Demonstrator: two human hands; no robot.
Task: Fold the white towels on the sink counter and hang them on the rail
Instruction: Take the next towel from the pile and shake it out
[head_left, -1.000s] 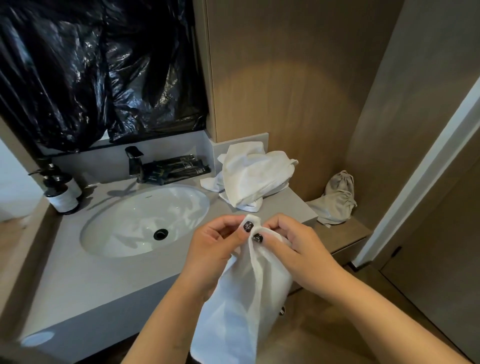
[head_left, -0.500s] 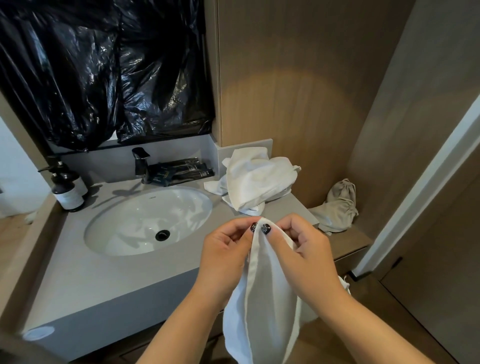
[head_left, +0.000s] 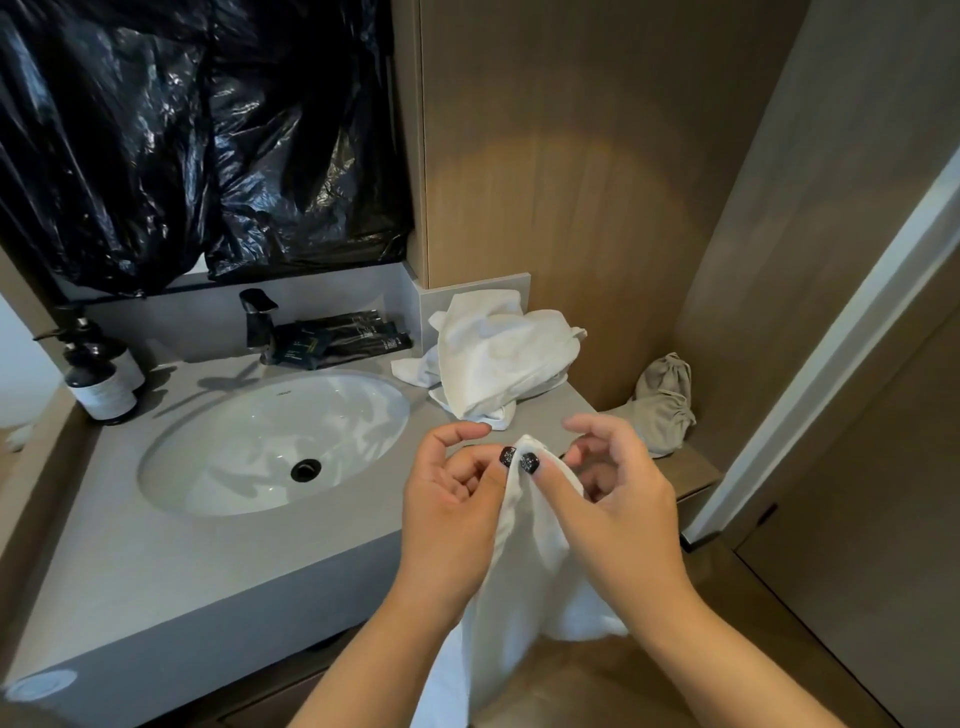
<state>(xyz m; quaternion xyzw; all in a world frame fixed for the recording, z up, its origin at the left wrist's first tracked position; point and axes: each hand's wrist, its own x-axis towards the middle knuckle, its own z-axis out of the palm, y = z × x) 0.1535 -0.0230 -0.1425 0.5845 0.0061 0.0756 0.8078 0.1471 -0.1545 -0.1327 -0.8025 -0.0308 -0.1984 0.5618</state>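
Both thumbs meet at the towel's (head_left: 524, 561) top corner; left hand (head_left: 452, 514) and right hand (head_left: 608, 514) pinch it together, long axis hanging straight down off the worktop (head_left: 156, 561) edge; forefingers have lifted since a moment ago; more towels (head_left: 498, 353) heaped behind, nearer the right hand.

Wood-panelled wall (head_left: 571, 182) lit by a warm patch; black plastic sheeting (head_left: 182, 140) above the grey surface (head_left: 130, 561) with oval basin (head_left: 270, 441); wooden floor (head_left: 597, 680).

Left hand (head_left: 447, 514) and right hand (head_left: 618, 514) pinch together.
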